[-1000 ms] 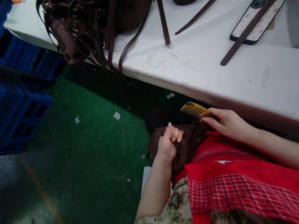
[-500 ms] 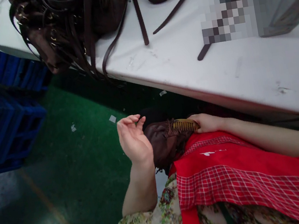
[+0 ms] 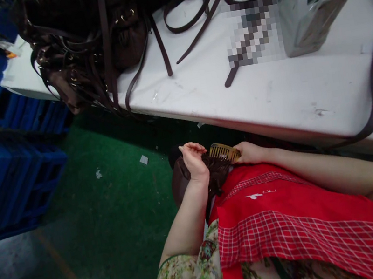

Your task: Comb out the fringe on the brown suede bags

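On my lap, below the table edge, lies a brown fringed leather piece (image 3: 214,177). My left hand (image 3: 194,161) rests on its left part with the fingers curled over the fringe. My right hand (image 3: 250,152) is closed on the handle of a yellow wide-toothed comb (image 3: 224,152), whose teeth sit in the fringe right beside my left hand. A red apron (image 3: 291,217) covers my lap under both arms.
A white table (image 3: 271,93) runs across the top, with a heap of brown bags and straps (image 3: 93,41) at its left end, loose straps (image 3: 189,21) and a silvery box (image 3: 309,2). Blue crates (image 3: 4,173) stand on the green floor (image 3: 111,203) at left.
My left hand opened and lifted off the fringe, then came back down onto it. The comb dropped from above the piece into the fringe. The view shifted right along the table.
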Demonstrator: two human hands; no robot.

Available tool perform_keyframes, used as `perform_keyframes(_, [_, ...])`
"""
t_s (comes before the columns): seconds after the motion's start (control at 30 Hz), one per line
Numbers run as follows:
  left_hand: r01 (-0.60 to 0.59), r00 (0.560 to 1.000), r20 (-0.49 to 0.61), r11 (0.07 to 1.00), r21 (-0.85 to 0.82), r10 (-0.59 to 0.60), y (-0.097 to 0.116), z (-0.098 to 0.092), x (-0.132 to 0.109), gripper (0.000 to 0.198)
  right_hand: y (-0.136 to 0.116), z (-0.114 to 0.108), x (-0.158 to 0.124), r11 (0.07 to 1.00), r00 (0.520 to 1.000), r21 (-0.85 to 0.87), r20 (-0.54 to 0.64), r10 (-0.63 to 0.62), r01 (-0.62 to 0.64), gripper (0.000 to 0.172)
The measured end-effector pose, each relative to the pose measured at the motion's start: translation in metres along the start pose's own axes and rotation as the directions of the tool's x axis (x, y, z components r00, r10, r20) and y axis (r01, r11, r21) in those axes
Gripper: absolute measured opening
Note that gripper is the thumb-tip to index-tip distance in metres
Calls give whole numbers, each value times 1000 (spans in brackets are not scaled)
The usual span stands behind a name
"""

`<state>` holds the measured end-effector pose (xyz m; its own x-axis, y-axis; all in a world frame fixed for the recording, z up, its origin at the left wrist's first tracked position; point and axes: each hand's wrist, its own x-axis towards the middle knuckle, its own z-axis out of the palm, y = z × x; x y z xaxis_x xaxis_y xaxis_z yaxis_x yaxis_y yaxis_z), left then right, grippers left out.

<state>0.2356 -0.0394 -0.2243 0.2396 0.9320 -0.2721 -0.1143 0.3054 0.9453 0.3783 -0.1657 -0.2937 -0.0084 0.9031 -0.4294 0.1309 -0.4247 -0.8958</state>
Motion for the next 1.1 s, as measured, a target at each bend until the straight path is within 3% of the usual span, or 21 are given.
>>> perform_keyframes(0.1, [169, 965, 157, 957, 234, -209, 0, -12, 23, 59, -15, -3, 0, 989, 998, 144, 65, 7, -16, 29])
perform_keyframes(0.13, [207, 922, 249, 922, 329, -295, 1, -16, 29, 62, -22, -5, 0, 980, 997, 198, 74, -1, -14, 30])
perform_keyframes(0.2, [216, 777, 435, 841, 495, -455, 5, -25, 36, 66, -40, -9, 0, 966, 998, 260, 58, -31, 15, 30])
perform_keyframes(0.27, [124, 617, 565, 777, 617, -547, 9, -32, 36, 60, -56, -12, 3, 964, 998, 262, 33, -58, 48, 28])
perform_keyframes(0.3, [48, 559, 608, 755, 654, -563, 10, -34, 35, 52, -64, -14, 5, 968, 997, 244, 25, -67, 59, 26])
perform_keyframes(0.37, [-132, 511, 669, 719, 682, -540, 11, -35, 29, 38, -77, -15, 10, 982, 996, 171, 18, -88, 83, 19])
perform_keyframes(0.43, [-277, 534, 707, 695, 663, -463, 7, -33, 23, 34, -86, -16, 17, 991, 993, 73, 12, -117, 116, 11])
perform_keyframes(0.5, [-330, 553, 724, 689, 645, -413, -1, -30, 18, 28, -92, -17, 24, 990, 990, -7, 1, -138, 138, 6])
perform_keyframes(0.57, [-295, 524, 734, 716, 632, -432, -9, -30, 17, 25, -94, -18, 29, 989, 989, -15, -25, -144, 144, 6])
perform_keyframes(0.63, [-187, 516, 725, 765, 616, -457, -14, -33, 18, 37, -92, -18, 32, 989, 988, 65, -88, -128, 134, 13])
perform_keyframes(0.7, [-52, 586, 685, 824, 564, -433, -16, -38, 19, 48, -87, -17, 32, 977, 978, 169, -182, -100, 131, 24])
perform_keyframes(0.77, [13, 697, 622, 874, 486, -357, -13, -42, 18, 53, -83, -12, 29, 960, 961, 251, -270, -57, 127, 31])
perform_keyframes(0.83, [-61, 814, 539, 889, 453, -219, -5, -44, 12, 51, -82, -3, 25, 930, 961, 350, -277, -10, 111, 36])
perform_keyframes(0.9, [-244, 905, 425, 837, 489, 15, 6, -43, 2, 40, -85, 9, 22, 865, 983, 496, -182, 19, 75, 41])
perform_keyframes(0.93, [-333, 918, 369, 785, 523, 144, 12, -42, -4, 34, -88, 16, 22, 823, 994, 566, -109, 12, 52, 42])
perform_keyframes(1.0, [-458, 889, 295, 673, 580, 351, 21, -39, -17, 36, -95, 30, 24, 758, 999, 652, 28, -20, -3, 39])
perform_keyframes(1.1, [-558, 819, 306, 551, 620, 486, 29, -35, -32, 40, -104, 47, 31, 770, 986, 634, 160, -43, -70, 28])
